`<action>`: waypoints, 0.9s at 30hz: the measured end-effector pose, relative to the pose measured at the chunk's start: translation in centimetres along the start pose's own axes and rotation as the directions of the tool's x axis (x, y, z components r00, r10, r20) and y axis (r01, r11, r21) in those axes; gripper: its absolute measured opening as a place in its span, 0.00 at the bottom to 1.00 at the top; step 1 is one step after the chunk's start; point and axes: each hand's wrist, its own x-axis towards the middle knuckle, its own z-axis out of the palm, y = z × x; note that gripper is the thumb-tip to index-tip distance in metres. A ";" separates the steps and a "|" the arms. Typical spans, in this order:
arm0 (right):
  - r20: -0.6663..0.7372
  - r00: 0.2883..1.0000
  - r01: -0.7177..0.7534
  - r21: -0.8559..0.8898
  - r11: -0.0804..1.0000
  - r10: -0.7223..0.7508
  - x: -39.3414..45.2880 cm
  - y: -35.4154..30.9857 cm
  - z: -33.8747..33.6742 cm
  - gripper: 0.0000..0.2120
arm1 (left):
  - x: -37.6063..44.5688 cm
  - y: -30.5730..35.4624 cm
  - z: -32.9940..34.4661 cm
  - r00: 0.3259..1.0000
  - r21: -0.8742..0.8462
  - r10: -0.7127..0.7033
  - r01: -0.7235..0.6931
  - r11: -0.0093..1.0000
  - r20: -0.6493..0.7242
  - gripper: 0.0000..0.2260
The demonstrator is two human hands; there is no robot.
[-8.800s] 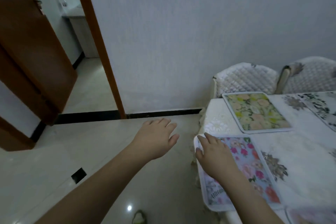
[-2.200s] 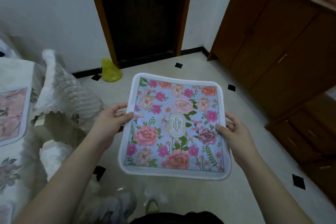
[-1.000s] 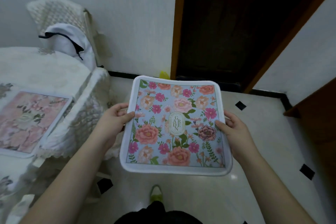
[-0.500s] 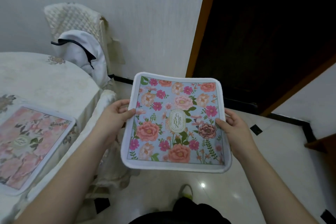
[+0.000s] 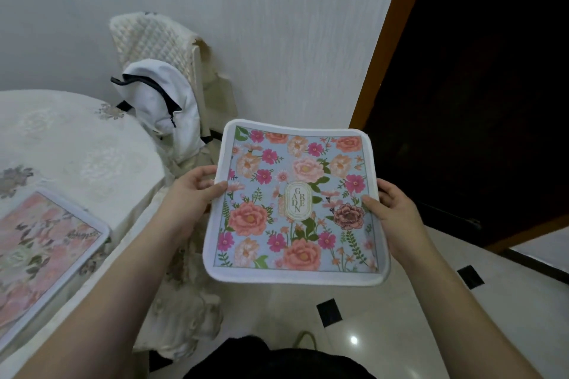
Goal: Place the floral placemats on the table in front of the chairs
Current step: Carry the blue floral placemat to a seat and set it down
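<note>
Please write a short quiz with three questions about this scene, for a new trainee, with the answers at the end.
1. True or false: the blue floral placemat already lies on the table.
2. Which hands hold it? A) left only B) right only C) both
3. Fill in: the pink placemat lies on the ____.

Key
1. False: it is held above the floor, beside the table.
2. C: the left hand grips its left edge, the right hand its right edge.
3. Table.
</note>
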 end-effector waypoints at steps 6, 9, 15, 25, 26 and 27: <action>0.085 0.996 -0.014 -0.020 1.000 0.016 5.5 -1.7 2.1 0.20 | 2.6 1.3 -0.3 0.996 -0.024 -0.008 0.006 1.000 -0.091 0.12; 0.120 0.992 -0.032 -0.040 0.999 0.036 8.5 -2.7 4.5 0.21 | 4.3 2.0 -1.4 0.991 -0.041 -0.009 0.003 0.999 -0.133 0.11; 0.185 0.982 -0.025 -0.041 0.999 0.032 14.8 -5.4 11.1 0.21 | 10.1 4.0 -5.2 0.977 -0.048 0.022 -0.033 0.998 -0.214 0.09; 0.307 0.952 0.030 -0.103 0.994 0.003 22.2 -10.0 21.1 0.18 | 17.2 6.7 -11.5 0.949 -0.132 -0.027 -0.015 0.991 -0.314 0.13; 0.314 0.949 0.026 -0.108 0.994 0.009 22.8 -10.3 21.8 0.19 | 17.7 6.9 -11.9 0.946 -0.143 -0.030 -0.018 0.990 -0.323 0.13; 0.318 0.948 0.021 -0.112 0.993 0.016 23.5 -10.6 22.6 0.19 | 18.3 7.2 -12.3 0.943 -0.148 -0.031 -0.020 0.989 -0.332 0.13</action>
